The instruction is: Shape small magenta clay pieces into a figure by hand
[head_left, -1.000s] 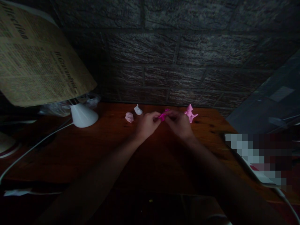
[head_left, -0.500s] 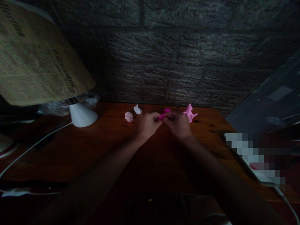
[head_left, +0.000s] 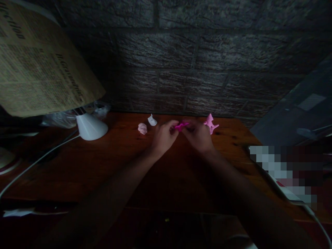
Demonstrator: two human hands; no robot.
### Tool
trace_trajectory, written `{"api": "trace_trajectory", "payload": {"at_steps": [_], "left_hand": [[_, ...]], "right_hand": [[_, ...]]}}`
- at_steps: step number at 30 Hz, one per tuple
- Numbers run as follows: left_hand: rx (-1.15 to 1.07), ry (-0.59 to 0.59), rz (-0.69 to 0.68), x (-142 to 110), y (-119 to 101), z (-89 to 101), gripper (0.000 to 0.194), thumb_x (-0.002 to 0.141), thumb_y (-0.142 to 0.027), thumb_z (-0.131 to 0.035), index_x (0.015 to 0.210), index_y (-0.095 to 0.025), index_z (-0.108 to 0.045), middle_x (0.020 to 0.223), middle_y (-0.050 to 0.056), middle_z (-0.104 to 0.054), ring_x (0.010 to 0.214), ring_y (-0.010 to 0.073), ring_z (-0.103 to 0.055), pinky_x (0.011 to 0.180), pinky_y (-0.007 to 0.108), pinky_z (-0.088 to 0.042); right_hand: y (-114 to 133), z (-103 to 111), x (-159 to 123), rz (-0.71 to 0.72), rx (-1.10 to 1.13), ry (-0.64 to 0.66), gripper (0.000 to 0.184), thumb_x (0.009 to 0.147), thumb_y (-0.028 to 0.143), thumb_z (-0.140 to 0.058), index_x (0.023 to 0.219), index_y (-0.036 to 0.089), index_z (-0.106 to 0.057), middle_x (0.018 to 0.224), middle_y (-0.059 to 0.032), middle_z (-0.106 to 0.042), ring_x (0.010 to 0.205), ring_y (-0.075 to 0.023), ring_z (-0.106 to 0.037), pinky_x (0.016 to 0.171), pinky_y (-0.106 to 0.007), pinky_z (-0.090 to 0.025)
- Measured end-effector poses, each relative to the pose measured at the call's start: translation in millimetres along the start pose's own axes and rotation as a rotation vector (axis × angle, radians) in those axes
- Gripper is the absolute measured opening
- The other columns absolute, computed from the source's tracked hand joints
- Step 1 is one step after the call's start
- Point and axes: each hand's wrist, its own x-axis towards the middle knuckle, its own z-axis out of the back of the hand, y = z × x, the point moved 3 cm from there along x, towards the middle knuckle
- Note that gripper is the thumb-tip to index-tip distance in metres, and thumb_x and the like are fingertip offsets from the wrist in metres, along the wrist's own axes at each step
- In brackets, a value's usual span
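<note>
My left hand [head_left: 164, 137] and my right hand [head_left: 197, 135] meet over the far part of a dark wooden table [head_left: 129, 173]. Both pinch a small bright magenta piece [head_left: 181, 125], its ends between my fingertips. Just right of my right hand a light pink folded figure [head_left: 211, 123] stands on the table. To the left lie a pale pink crumpled bit [head_left: 142, 128] and a small white bit [head_left: 152, 120]. The light is dim and fine detail of the magenta piece is unclear.
A white lamp base [head_left: 90, 127] with a newsprint shade [head_left: 41, 65] stands at the back left, its white cable [head_left: 33, 166] running forward. A dark brick wall [head_left: 197, 58] closes the back. A white cable [head_left: 293, 200] and a blurred patch lie at the right.
My hands stay together on the magenta piece and have shifted slightly away from me. The piece has turned between my fingertips and now lies flatter.
</note>
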Motion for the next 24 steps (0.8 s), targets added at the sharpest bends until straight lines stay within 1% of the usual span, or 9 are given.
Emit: {"api": "trace_trajectory", "payload": {"at_steps": [2, 4, 7, 9, 12, 15, 17, 20, 24], "left_hand": [[-0.003, -0.009, -0.001, 0.3, -0.2, 1.0, 0.014, 0.085, -0.010, -0.064, 0.093, -0.018, -0.071, 0.088, 0.004, -0.078, 0.076, 0.0157, -0.073, 0.073, 0.027, -0.059], [-0.003, -0.012, -0.003, 0.2, -1.0, 2.1, 0.010, 0.086, -0.012, -0.064, 0.090, -0.018, -0.071, 0.084, 0.003, -0.078, 0.074, 0.0153, -0.073, 0.070, 0.026, -0.058], [0.013, -0.024, -0.016, 0.0, -2.0, 3.7, 0.009, 0.086, -0.012, -0.066, 0.089, -0.018, -0.072, 0.086, 0.004, -0.077, 0.075, 0.0154, -0.073, 0.070, 0.026, -0.058], [0.028, -0.029, -0.020, 0.2, -1.9, 4.2, 0.009, 0.085, -0.012, -0.067, 0.088, -0.018, -0.072, 0.087, 0.005, -0.077, 0.075, 0.0158, -0.073, 0.071, 0.026, -0.059], [0.012, -0.025, 0.015, 0.5, 0.0, 3.9, 0.016, 0.083, -0.009, -0.068, 0.094, -0.019, -0.073, 0.089, 0.004, -0.079, 0.077, 0.0163, -0.075, 0.074, 0.027, -0.061], [-0.022, -0.021, 0.055, -0.2, 0.6, 3.0, 0.028, 0.081, -0.005, -0.068, 0.104, -0.019, -0.071, 0.093, 0.005, -0.080, 0.080, 0.0165, -0.076, 0.079, 0.030, -0.062], [-0.036, -0.020, 0.054, -0.8, -0.6, 2.4, 0.029, 0.081, -0.005, -0.069, 0.107, -0.018, -0.071, 0.095, 0.005, -0.080, 0.080, 0.0164, -0.076, 0.080, 0.031, -0.063], [-0.062, -0.021, 0.034, -1.3, -1.9, 1.8, 0.022, 0.084, -0.010, -0.070, 0.104, -0.018, -0.072, 0.094, 0.005, -0.081, 0.080, 0.0162, -0.076, 0.079, 0.030, -0.063], [-0.091, -0.014, 0.039, -0.2, 0.5, 1.7, 0.007, 0.087, -0.018, -0.069, 0.090, -0.020, -0.075, 0.088, 0.003, -0.081, 0.078, 0.0161, -0.076, 0.074, 0.027, -0.062]], "right_hand": [[1.9, 0.4, -0.4, 0.003, 0.037, -0.002, 0.015, 0.084, 0.020, -0.069, 0.096, 0.021, -0.077, 0.088, -0.0056, -0.081, 0.078, -0.0214, -0.076, 0.073, -0.033, -0.058], [3.7, 0.9, -0.7, 0.019, 0.054, 0.011, 0.013, 0.084, 0.018, -0.068, 0.092, 0.022, -0.077, 0.088, -0.0048, -0.081, 0.078, -0.0207, -0.076, 0.073, -0.032, -0.059], [5.4, 1.7, -0.7, 0.037, 0.037, 0.015, 0.012, 0.084, 0.018, -0.068, 0.089, 0.023, -0.078, 0.087, -0.0041, -0.081, 0.077, -0.0208, -0.076, 0.072, -0.032, -0.059], [5.5, 1.6, -0.4, 0.036, 0.036, 0.019, 0.014, 0.084, 0.017, -0.068, 0.091, 0.022, -0.078, 0.090, -0.0045, -0.081, 0.079, -0.0212, -0.077, 0.074, -0.032, -0.059], [4.6, 0.7, 0.3, 0.038, 0.042, 0.035, 0.018, 0.084, 0.015, -0.066, 0.094, 0.022, -0.079, 0.094, -0.0044, -0.081, 0.082, -0.0219, -0.077, 0.077, -0.033, -0.060], [3.0, 1.0, 0.6, 0.034, 0.035, 0.027, 0.018, 0.084, 0.016, -0.065, 0.090, 0.023, -0.080, 0.091, -0.0038, -0.082, 0.083, -0.0223, -0.077, 0.079, -0.034, -0.060], [1.9, 1.8, 0.5, 0.013, 0.044, 0.015, 0.017, 0.084, 0.016, -0.065, 0.089, 0.024, -0.081, 0.089, -0.0036, -0.082, 0.082, -0.0219, -0.077, 0.078, -0.033, -0.060], [1.5, 3.4, 0.1, -0.013, 0.068, -0.004, 0.019, 0.084, 0.017, -0.064, 0.089, 0.023, -0.081, 0.087, -0.0034, -0.082, 0.079, -0.0210, -0.077, 0.075, -0.032, -0.059], [2.8, 3.2, -0.2, 0.000, 0.033, -0.002, 0.019, 0.084, 0.016, -0.064, 0.088, 0.023, -0.081, 0.086, -0.0034, -0.081, 0.080, -0.0211, -0.077, 0.077, -0.033, -0.059]]}}
